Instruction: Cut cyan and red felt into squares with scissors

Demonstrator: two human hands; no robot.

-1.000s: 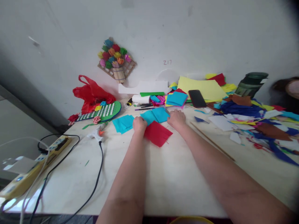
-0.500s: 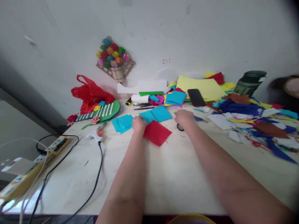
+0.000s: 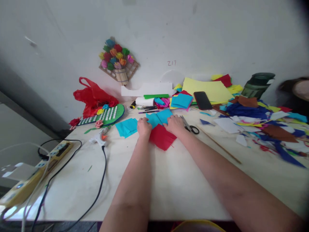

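Note:
My left hand has its fingers curled on the left edge of a blue crepe paper sheet, which has a crease across its middle. My right hand has its fingertips closed at the lower right edge of the same sheet. A red crepe paper square lies just below, between my wrists. Beside my left hand is a loose stack of blue paper pieces. Scissors with black handles lie on the table, right of my right hand and partly hidden by it.
A glue gun and a corded power strip are at left. A thin stick lies at right, near a heap of paper scraps. A phone and a dark green bottle stand farther back.
My right hand has moved left, away from the scissors, onto the blue sheet. The scissors now lie free, and the stick shows where my forearm was. My left hand stays nearly in place.

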